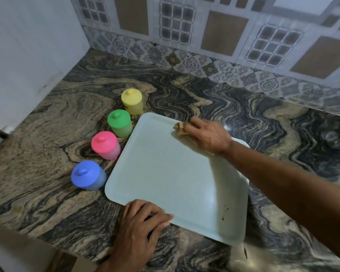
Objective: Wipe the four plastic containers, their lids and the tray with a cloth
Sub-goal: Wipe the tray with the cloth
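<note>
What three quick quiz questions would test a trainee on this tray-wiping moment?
1. True or false: the right hand presses the cloth on the tray near its far edge.
2. Which container stands nearest the left hand: A yellow container, B green container, C blue container?
3. Fill in: all four containers have their lids ___.

Key: 1 true. 2 C. 3 on; the yellow container, green container, pink container and blue one stand in a row on the countertop, left of the tray.
</note>
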Available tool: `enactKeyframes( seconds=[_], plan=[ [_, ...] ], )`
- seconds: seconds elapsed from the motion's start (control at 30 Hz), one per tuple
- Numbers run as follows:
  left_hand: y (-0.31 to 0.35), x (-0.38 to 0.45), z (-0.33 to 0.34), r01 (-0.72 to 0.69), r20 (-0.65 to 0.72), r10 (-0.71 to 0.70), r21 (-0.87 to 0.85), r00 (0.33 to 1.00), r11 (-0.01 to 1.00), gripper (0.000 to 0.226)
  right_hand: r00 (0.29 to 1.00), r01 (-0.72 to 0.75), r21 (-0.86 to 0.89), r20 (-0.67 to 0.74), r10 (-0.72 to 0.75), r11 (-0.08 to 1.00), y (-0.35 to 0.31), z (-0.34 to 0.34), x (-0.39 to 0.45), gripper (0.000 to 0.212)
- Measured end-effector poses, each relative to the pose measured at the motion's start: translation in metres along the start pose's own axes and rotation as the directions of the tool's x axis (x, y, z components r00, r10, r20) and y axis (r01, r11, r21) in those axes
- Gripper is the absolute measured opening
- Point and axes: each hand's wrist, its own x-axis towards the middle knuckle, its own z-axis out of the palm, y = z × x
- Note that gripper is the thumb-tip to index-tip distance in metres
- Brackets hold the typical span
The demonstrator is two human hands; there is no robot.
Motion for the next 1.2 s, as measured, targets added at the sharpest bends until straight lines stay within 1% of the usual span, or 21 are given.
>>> enactKeyframes(
  seconds=[0.07, 0.13, 0.2, 0.27, 0.33, 0.37, 0.43, 0.57, 0.6, 0.63, 0.7, 0.8, 0.9, 1.0, 1.1, 1.2],
  plan=[
    [0.001, 0.000, 0.000, -0.003, -0.002, 0.003, 0.001, 1.000, 1.000, 0.019, 0.999, 0.007, -0.059, 0.048, -0.004, 0.998, 0.012, 0.000, 0.002, 0.019],
    [0.002, 0.001, -0.002, 0.012, 0.004, -0.012, 0.002, 1.000, 1.000, 0.019, 0.998, -0.012, -0.117, 0.058, 0.019, 0.993, 0.011, -0.002, 0.001, 0.021],
    [0.003, 0.002, -0.003, 0.016, 0.014, -0.016, 0.007, 1.000, 1.000, 0.020, 0.993, -0.117, -0.129, -0.019, 0.115, 0.985, 0.010, -0.006, -0.006, 0.019],
    [0.006, 0.001, -0.005, 0.022, 0.039, -0.022, 0.009, 0.999, 1.000, 0.020, 0.964, -0.257, -0.090, -0.097, 0.248, 0.962, 0.006, -0.017, -0.020, 0.018],
    [0.008, 0.002, -0.007, 0.025, 0.051, -0.026, 0.015, 0.998, 1.000, 0.022, 0.943, -0.314, -0.057, -0.133, 0.305, 0.948, -0.005, -0.029, -0.037, 0.025],
    [0.012, 0.000, -0.007, 0.025, 0.065, -0.027, 0.022, 0.998, 0.999, 0.026, 0.937, -0.329, -0.020, -0.129, 0.324, 0.944, -0.018, -0.034, -0.051, 0.028],
    [0.013, 0.002, -0.009, 0.015, 0.071, -0.018, 0.053, 0.997, 0.999, 0.035, 0.931, -0.336, 0.100, -0.117, 0.347, 0.936, -0.047, -0.044, -0.068, 0.025],
    [0.021, 0.008, -0.003, -0.083, 0.109, 0.074, 0.080, 0.991, 0.993, 0.035, 0.911, -0.380, 0.352, -0.016, 0.412, 0.855, -0.116, -0.045, -0.111, 0.024],
    [0.026, 0.008, 0.001, -0.104, 0.127, 0.096, 0.062, 0.987, 0.993, 0.033, 0.921, -0.370, 0.383, 0.030, 0.388, 0.847, -0.130, -0.041, -0.126, 0.023],
    [0.028, 0.009, 0.003, -0.118, 0.136, 0.112, 0.041, 0.984, 0.992, 0.030, 0.938, -0.341, 0.376, 0.070, 0.340, 0.862, -0.140, -0.034, -0.137, 0.022],
    [0.031, 0.012, 0.009, -0.113, 0.150, 0.113, -0.009, 0.982, 0.994, 0.023, 0.970, -0.239, 0.278, 0.103, 0.218, 0.930, -0.144, -0.021, -0.153, 0.019],
    [0.030, 0.017, 0.012, -0.092, 0.144, 0.097, -0.040, 0.985, 0.995, 0.020, 0.997, -0.060, 0.146, 0.063, 0.052, 0.987, -0.126, -0.013, -0.155, 0.020],
    [0.029, 0.019, 0.013, -0.105, 0.136, 0.112, -0.056, 0.984, 0.993, 0.019, 0.997, 0.057, 0.091, 0.050, -0.062, 0.994, -0.114, -0.010, -0.149, 0.014],
    [0.029, 0.020, 0.014, -0.095, 0.136, 0.104, -0.068, 0.985, 0.993, 0.019, 0.998, 0.064, 0.065, 0.020, -0.066, 0.996, -0.094, -0.010, -0.137, 0.014],
    [0.029, 0.018, 0.014, -0.094, 0.136, 0.105, -0.085, 0.985, 0.992, 0.019, 1.000, 0.010, 0.005, -0.026, -0.009, 1.000, -0.051, -0.008, -0.113, 0.017],
    [0.027, 0.018, 0.015, -0.082, 0.144, 0.095, -0.093, 0.985, 0.992, 0.020, 0.999, -0.002, -0.080, -0.051, -0.002, 0.997, -0.006, -0.005, -0.088, 0.020]
  ],
)
